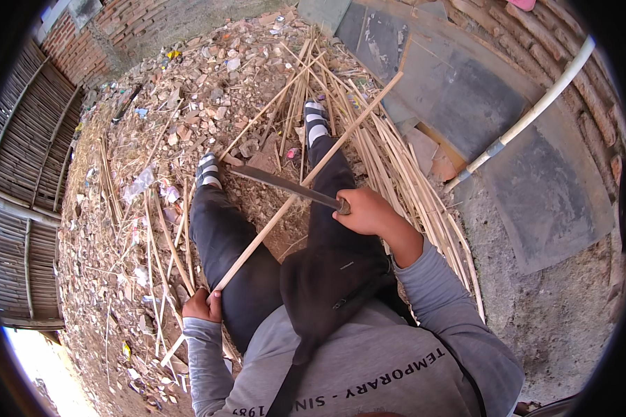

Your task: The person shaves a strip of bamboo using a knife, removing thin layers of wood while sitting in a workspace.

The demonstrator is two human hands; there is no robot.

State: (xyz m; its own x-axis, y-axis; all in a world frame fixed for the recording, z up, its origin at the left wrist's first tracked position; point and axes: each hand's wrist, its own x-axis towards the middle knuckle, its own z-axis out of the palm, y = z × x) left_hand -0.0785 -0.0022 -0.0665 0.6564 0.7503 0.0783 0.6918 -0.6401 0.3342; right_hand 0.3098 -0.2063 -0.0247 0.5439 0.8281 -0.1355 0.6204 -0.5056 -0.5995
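Observation:
My left hand (203, 306) is closed round the lower part of a long pale bamboo strip (257, 240), beside my left thigh. The strip slants up to the right across my lap, its far end beyond my right knee. In my right hand (370, 211) is the handle of a machete (285, 183), my fingers wrapped round it. Its long dark blade points left and lies across the strip, toward my left foot. Whether the edge touches the strip I cannot tell.
A heap of split bamboo strips (410, 181) lies along my right leg. More strips (163, 236) are scattered at my left on rubble-strewn ground (209, 90). Dark flat sheets (542, 201) and a pale pole (535, 111) stand at the right. A bamboo-slat wall (28, 132) is far left.

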